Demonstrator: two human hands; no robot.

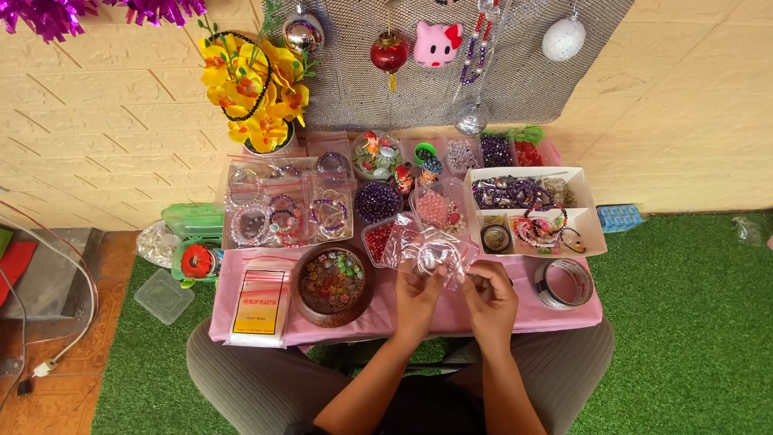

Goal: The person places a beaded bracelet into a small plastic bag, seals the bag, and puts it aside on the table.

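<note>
My left hand [418, 300] and my right hand [490, 296] are raised together over the near edge of a small table covered in pink cloth [564, 316]. Between them they hold a small clear plastic zip bag [428, 251] with a pale bead bracelet inside. The left hand grips the bag's lower edge, and the right hand's fingers pinch at its right side. The bag hangs above the cloth, just in front of the small tubs of beads [378, 201].
A dark wooden bowl of mixed beads [331, 283] sits left of my hands, beside a pack of plastic bags [260, 306]. Bagged bracelets [286, 211] lie behind. A white tray of bracelets [533, 209] and a wire spool [564, 283] stand right. Yellow flowers [254, 84] stand at back.
</note>
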